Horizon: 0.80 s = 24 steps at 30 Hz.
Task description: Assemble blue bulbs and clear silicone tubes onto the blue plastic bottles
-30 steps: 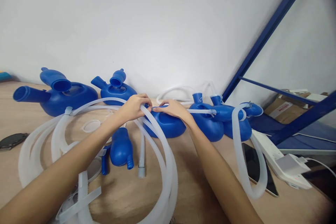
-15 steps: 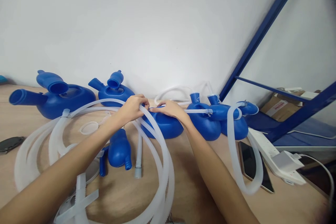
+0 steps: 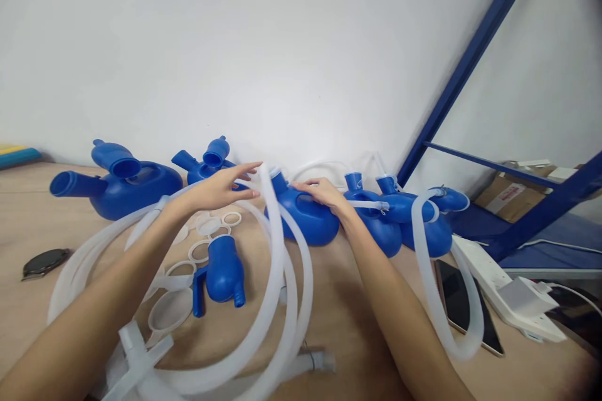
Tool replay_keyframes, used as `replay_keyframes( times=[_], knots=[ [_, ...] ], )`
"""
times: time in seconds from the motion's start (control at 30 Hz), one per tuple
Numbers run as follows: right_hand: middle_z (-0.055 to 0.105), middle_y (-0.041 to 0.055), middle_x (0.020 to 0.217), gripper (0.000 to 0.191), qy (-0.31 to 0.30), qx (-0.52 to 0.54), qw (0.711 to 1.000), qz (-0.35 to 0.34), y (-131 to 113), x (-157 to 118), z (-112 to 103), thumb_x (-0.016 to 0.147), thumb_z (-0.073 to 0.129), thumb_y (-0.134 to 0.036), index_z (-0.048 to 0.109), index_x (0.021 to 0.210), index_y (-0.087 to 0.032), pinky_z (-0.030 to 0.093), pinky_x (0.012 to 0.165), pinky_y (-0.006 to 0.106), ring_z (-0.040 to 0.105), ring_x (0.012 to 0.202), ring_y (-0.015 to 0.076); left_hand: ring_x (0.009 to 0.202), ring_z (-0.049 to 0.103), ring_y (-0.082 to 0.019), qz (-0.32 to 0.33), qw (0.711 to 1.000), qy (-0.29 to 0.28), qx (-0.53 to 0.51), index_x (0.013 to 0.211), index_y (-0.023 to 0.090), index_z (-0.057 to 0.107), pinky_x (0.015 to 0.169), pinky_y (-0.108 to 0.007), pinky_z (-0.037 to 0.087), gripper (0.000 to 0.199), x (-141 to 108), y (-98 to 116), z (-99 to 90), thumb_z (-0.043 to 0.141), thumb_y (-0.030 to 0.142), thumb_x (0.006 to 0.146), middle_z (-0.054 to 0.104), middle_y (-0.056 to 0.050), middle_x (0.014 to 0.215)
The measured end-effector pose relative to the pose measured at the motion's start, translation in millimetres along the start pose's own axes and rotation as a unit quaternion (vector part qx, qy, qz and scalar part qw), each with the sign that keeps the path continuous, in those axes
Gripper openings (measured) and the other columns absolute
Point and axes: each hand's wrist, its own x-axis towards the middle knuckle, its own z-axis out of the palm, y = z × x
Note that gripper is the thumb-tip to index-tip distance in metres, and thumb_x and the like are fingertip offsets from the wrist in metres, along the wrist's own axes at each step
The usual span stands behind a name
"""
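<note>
- Blue handled bottle (image 3: 308, 225), in the head view: it sits on the counter (image 3: 28, 200) right in front of you, lying between your two hands, its neck pointing up and to your left. Take it as the landmark for everything else.
- Your right hand (image 3: 325, 193) rests over the top of that bottle by the handle. Its fingers lie along the surface; whether they also hook under the handle is hidden, so I cannot tell if they grasp it.
- Your left hand (image 3: 230, 188) hovers to the left of the bottle's neck, fingers spread and gripping nothing. A bend of clear tubing (image 3: 277, 244) rises just beside the fingertips; contact is too close to call.
- Nearer you than the bottle, the tubing loops over the counter, with a loose blue spouted piece (image 3: 226, 269) and clear rings (image 3: 170, 310) to the near left.
- Right of the bottle stand two more blue bottles with tubing across them; farther left are another two.
- As I judge it, the step in hand is steadying the bottle while the left hand deals with tubing at its neck. A next move would call for a secure right-hand hold and a clear path for the left through those loops.
</note>
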Motion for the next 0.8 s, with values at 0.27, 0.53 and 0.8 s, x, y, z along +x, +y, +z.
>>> replay_keyframes(
  times=[0.27,0.53,0.8],
  knots=[
    [0.050,-0.0040,0.057,0.045,0.032,0.167,0.985,0.004,10,1,-39,0.082,0.077,-0.061,0.065,0.086,-0.018,0.026,0.046,0.021,0.038,0.049,0.0076,0.126,0.064,-0.029,-0.068,0.985,-0.072,-0.141,0.156,0.030,0.049,0.106,-0.042,0.054,0.072,-27,46,-39.6,0.037,0.074,0.100,0.062,-0.011,0.144],
    [0.054,-0.0040,0.059,0.031,-0.033,0.127,0.991,0.002,14,0,-27,0.089,0.076,-0.047,0.068,0.087,-0.017,0.034,0.050,0.020,0.043,0.051,0.0076,0.120,0.067,-0.028,-0.084,0.944,-0.304,-0.100,0.169,0.027,-0.001,0.093,-0.031,0.054,0.113,-29,58,-19.5,0.068,0.066,0.089,0.070,-0.011,0.134],
    [0.058,-0.0031,0.062,0.023,-0.002,0.189,0.982,0.033,23,2,-38,0.093,0.074,-0.035,0.068,0.100,-0.014,0.037,0.048,0.018,0.044,0.050,0.0068,0.063,0.074,-0.027,-0.121,0.899,-0.309,-0.285,0.163,0.015,-0.024,0.072,-0.039,0.057,0.112,-36,70,-31.4,0.035,0.080,0.093,0.079,-0.007,0.080]
  ],
)
